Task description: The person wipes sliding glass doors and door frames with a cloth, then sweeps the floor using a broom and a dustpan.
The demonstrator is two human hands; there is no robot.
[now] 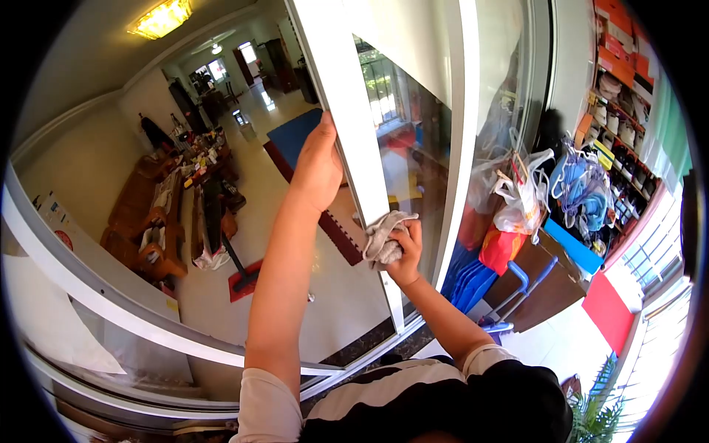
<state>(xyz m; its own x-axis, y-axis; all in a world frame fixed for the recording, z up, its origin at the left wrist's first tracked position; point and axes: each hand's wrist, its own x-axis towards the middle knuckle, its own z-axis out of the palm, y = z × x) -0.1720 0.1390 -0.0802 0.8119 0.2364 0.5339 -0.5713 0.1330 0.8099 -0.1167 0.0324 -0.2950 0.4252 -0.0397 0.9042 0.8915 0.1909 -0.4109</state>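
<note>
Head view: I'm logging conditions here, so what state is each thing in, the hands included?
White-framed glass door: standing open
Crumpled grey-beige fabric cloth: bunched up, against the door's frame
Left hand: gripping the door's edge
Right hand: closed on the cloth
Square yellow ceiling lamp: lit
Blue rectangular floor mat: laid flat
White plastic bag: bulging
Light-blue clothes hangers: clustered together

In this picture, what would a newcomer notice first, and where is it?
Near the centre, the left hand touches the white door frame, while the right hand, lower, holds a greyish cloth against it. The glowing ceiling lamp stands out at upper left, a red bag right of centre.
</note>
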